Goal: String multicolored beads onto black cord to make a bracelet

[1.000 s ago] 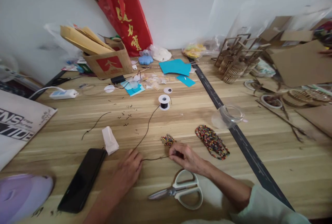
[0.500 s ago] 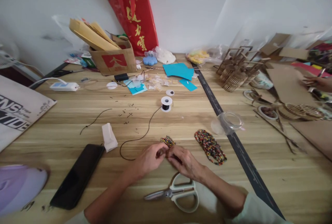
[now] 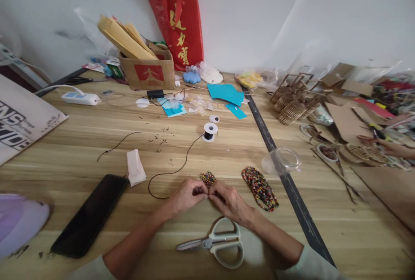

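My left hand (image 3: 187, 194) and my right hand (image 3: 227, 200) meet fingertip to fingertip on the wooden table (image 3: 227, 150), both pinched on a thin dark cord (image 3: 175, 171). The cord loops left of my hands and runs up to a small white spool (image 3: 210, 132). A small cluster of coloured beads (image 3: 208, 178) lies just beyond my fingertips. A larger coil of strung coloured beads (image 3: 259, 187) lies right of my right hand. White-handled scissors (image 3: 218, 243) rest near my wrists.
A black phone (image 3: 89, 215) and folded white tissue (image 3: 135, 167) lie left. A clear jar (image 3: 282, 160) lies on its side by a dark strip (image 3: 279, 159). Cardboard box (image 3: 149, 70), red bag (image 3: 179, 27), blue paper (image 3: 226, 93) stand behind. Another person's hand (image 3: 387, 146) works at right.
My left hand slid right along the cord until it met my right hand; the cord now bows into a loop. The view has shifted a little rightward.
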Tool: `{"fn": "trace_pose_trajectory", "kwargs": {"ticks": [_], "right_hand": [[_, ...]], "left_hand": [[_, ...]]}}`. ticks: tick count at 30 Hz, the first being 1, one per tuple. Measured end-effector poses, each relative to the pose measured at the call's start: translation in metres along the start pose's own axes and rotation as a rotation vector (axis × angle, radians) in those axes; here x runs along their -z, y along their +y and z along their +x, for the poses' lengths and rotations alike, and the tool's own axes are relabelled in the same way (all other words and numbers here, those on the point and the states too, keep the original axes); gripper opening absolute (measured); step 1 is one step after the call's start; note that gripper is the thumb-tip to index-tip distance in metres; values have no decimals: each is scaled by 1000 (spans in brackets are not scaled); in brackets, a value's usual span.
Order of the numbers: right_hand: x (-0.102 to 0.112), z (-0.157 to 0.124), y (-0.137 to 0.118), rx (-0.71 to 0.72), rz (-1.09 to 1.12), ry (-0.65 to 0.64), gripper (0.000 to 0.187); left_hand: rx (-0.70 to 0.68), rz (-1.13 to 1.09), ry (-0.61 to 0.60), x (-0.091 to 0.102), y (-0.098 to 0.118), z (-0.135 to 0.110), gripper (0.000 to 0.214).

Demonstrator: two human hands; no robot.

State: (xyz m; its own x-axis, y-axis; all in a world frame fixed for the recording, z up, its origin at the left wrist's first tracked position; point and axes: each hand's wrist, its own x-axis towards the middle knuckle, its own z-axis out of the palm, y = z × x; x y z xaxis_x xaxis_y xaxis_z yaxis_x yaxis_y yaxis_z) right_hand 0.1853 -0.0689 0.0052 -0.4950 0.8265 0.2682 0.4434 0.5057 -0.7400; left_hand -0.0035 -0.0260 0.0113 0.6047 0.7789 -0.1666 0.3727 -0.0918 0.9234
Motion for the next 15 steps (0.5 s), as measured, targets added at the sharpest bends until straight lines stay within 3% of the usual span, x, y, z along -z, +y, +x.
{"fn": "trace_pose_trajectory", "kwargs": {"ticks": [5,11,15], "right_hand": [[6,7,-1,23,-12,-16,9],[4,15,6,4,-188,143,11],[-5,17,11,46,-304,183,12]], "left_hand": [[-11,-46,38,0,-10,3,4],[-49,-187,111,2,-18,5,11],[-16,-297,203,4,-15,6,15]]}}
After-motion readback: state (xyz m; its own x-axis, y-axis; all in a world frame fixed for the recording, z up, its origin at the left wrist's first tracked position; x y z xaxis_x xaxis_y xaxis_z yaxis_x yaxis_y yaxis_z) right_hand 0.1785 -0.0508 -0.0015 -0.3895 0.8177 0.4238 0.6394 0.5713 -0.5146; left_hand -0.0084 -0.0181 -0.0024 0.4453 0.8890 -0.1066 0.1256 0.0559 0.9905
